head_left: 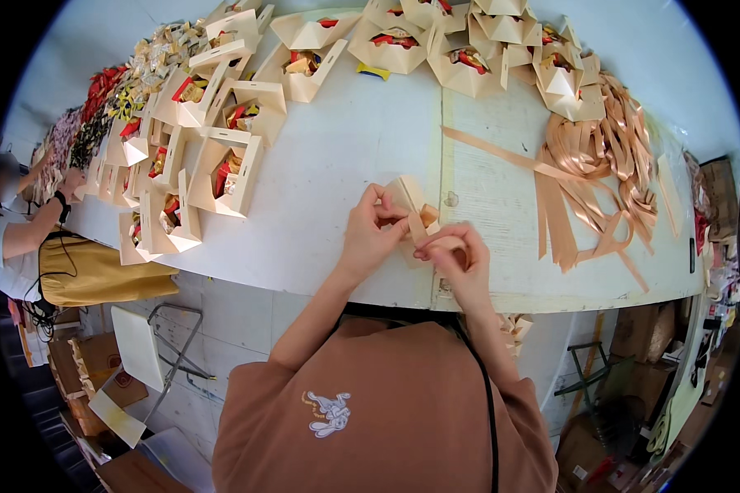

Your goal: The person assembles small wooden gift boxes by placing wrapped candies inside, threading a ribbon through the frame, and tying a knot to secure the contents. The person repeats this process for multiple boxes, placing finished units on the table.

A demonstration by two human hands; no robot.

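While both hands work at the near edge of the white table [345,156], the left hand [368,234] pinches the side of a small cream gift box [409,200] with thumb and fingers closed on it. The right hand [460,261] pinches a strip of rose-gold ribbon [420,228] that crosses the front of the box. The box sits between the two hands, just inside the near edge and beside the seam where two tabletops meet. Its flaps look folded shut, and the ribbon lies over it but shows no finished bow, so I judge the tying of this box to be under way and not yet done.

To the right of the hands, a loose heap of cut ribbon lengths [600,156] spreads toward the right end of the table, with several strips trailing to the near edge; plenty of ribbon is left. Along the far edge stands a row of folded cream boxes [469,49], filled with sweets and with no ribbon visible on them. Toward the left end, more open cream boxes [222,148] lie with their lids up and red-wrapped sweets inside, so many boxes seem to await closing and tying. Beyond them, piles of wrapped candies [131,82] run along the far left corner, where another person's hand [72,182] reaches onto the table.
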